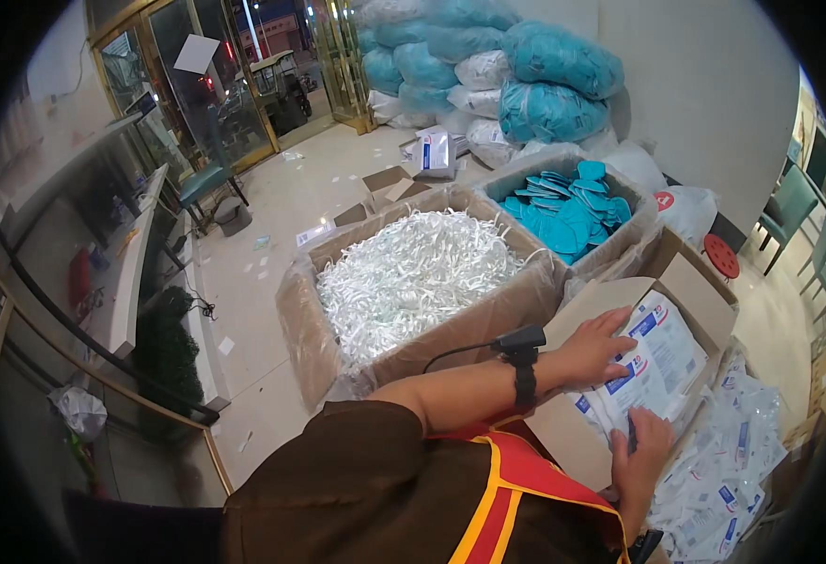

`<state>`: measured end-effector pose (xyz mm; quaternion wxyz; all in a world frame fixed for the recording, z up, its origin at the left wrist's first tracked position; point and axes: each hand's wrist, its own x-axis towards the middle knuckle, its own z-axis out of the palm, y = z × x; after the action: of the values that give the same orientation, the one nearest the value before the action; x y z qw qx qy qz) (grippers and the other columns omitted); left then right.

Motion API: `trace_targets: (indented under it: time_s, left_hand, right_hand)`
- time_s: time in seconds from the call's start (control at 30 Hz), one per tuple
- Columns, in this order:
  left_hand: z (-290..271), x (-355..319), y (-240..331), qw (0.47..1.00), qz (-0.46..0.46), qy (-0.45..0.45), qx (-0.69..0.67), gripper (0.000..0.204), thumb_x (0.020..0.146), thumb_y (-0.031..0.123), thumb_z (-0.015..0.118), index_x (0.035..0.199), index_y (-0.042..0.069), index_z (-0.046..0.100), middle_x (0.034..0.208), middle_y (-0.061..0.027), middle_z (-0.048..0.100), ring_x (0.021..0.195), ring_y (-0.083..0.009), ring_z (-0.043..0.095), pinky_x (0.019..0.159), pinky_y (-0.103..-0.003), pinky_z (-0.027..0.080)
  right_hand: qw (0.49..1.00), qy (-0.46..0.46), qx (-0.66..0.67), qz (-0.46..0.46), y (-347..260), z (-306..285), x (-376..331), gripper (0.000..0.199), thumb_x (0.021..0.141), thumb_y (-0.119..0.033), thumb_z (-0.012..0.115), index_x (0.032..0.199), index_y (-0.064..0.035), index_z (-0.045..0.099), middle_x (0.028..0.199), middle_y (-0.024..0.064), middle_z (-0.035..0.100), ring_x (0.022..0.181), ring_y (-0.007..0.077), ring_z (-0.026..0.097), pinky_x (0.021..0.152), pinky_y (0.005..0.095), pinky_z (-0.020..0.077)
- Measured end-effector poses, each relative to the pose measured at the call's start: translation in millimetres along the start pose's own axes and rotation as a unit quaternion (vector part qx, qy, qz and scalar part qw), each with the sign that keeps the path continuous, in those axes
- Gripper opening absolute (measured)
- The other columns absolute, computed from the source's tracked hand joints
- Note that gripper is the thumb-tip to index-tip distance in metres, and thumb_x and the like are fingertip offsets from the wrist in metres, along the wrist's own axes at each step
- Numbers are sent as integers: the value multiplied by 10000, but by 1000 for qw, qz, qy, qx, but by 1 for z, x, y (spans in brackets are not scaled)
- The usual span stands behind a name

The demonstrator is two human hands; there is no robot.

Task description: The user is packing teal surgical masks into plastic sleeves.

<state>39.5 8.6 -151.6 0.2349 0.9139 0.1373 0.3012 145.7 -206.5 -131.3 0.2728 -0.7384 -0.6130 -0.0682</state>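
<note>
An open cardboard box (547,428) stands in front of me at the right, its flaps folded out. Inside it lie flat white packets (662,343) with blue print. My left hand (593,352) rests on the packets from the left side, fingers stretched and spread over their upper faces. Lower down, my right hand (642,453) touches the near end of the packets, its thumb apart from the fingers. Neither hand visibly lifts a packet. A black strap with a small device (523,362) circles my left wrist.
A lined carton (422,352) full of white strips stands left of the box. Behind it, another bin (634,230) holds teal pads. Loose white packets (714,489) heap at the right. Teal and white sacks (554,103) pile against the wall; a red stool (721,257) stands right.
</note>
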Motion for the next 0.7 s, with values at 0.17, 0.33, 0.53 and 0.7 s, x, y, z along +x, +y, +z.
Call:
trace_targets:
  time_s: [0.17, 0.33, 0.53, 0.7]
  left_hand:
    - [0, 6, 0, 1000, -5, -8, 0, 497, 782, 296, 726, 1225, 111, 599, 1496, -250, 259, 1382, -409, 269, 1097, -466, 273]
    - [-2, 3, 1, 1000, -15, -9, -7, 501, 774, 285, 734, 1223, 108, 599, 1491, -245, 269, 1382, -405, 268, 1095, -471, 272]
    - [-1, 0, -2, 1000, -8, 1, -20, 502, 774, 285, 734, 1226, 114, 599, 1500, -234, 263, 1389, -391, 262, 1098, -473, 266]
    - [-3, 1, -5, 999, -11, 2, -30, 499, 776, 298, 732, 1222, 116, 600, 1491, -232, 275, 1382, -391, 273, 1095, -475, 271]
  right_hand:
    - [1000, 0, 13, 0, 3, -3, 3, 401, 745, -168, 695, 1116, -46, 603, 1119, 149, 595, 1110, 331, 530, 1069, 504, 298]
    - [1000, -6, -2, -15, 1, -1, 5, 387, 738, -178, 699, 1091, -48, 611, 1108, 147, 599, 1094, 325, 537, 1054, 497, 313]
    - [999, 4, -14, -35, 2, 2, 4, 377, 744, -191, 695, 1085, -50, 617, 1117, 145, 596, 1090, 327, 536, 1047, 495, 316]
    - [1000, -6, -20, -18, -2, 0, 6, 369, 748, -183, 689, 1087, -56, 620, 1117, 143, 597, 1090, 327, 536, 1049, 494, 313]
